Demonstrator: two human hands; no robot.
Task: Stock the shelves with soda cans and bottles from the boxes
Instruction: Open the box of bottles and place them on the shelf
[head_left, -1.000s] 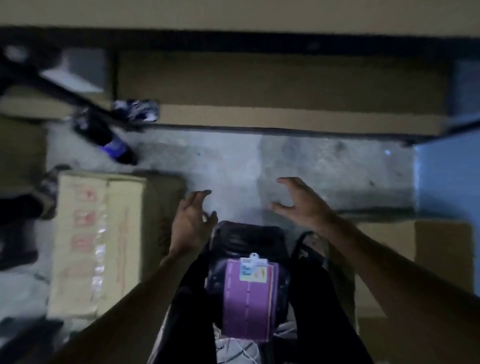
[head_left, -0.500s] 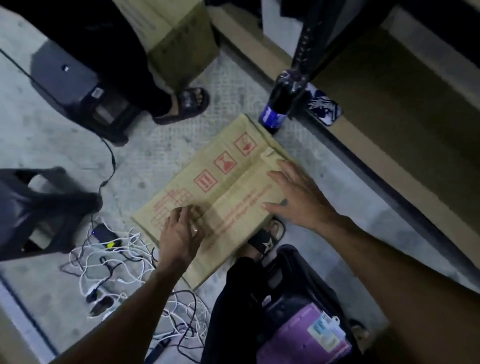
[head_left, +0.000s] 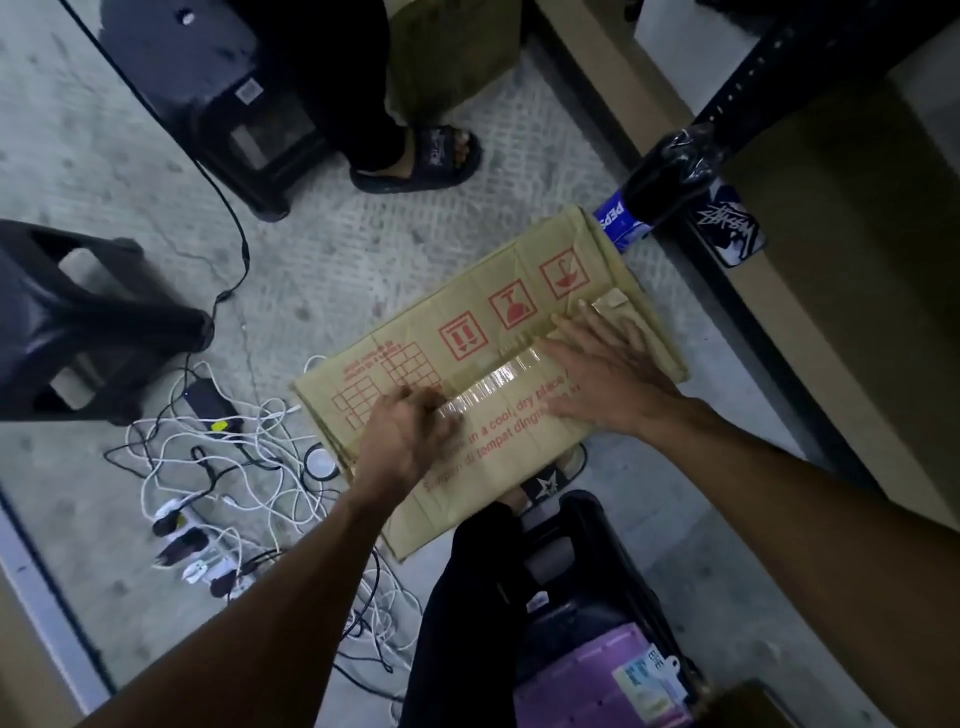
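A taped brown cardboard box (head_left: 498, 332) with red handling symbols lies closed on the concrete floor in front of me. My left hand (head_left: 408, 434) is on the clear tape seam near the box's near-left part, fingers curled and blurred; whether it pinches the tape I cannot tell. My right hand (head_left: 602, 376) lies flat with straight fingers on the right part of the lid. A dark Pepsi bottle (head_left: 657, 182) stands just beyond the box's far corner, against the black shelf post (head_left: 748, 78). The low wooden shelf board (head_left: 841, 218) runs along the right.
A tangle of white and black cables with a power strip (head_left: 208, 561) lies left of the box. Two black stools (head_left: 78, 322) (head_left: 234, 78) stand at the left and far left. Another person's sandalled foot (head_left: 415, 161) is beyond the box. A second box (head_left: 452, 52) sits behind it.
The view swung from the shelf down to the box. Since half a second ago my left hand slid right along the tape seam, and my right hand stayed flat on the lid.
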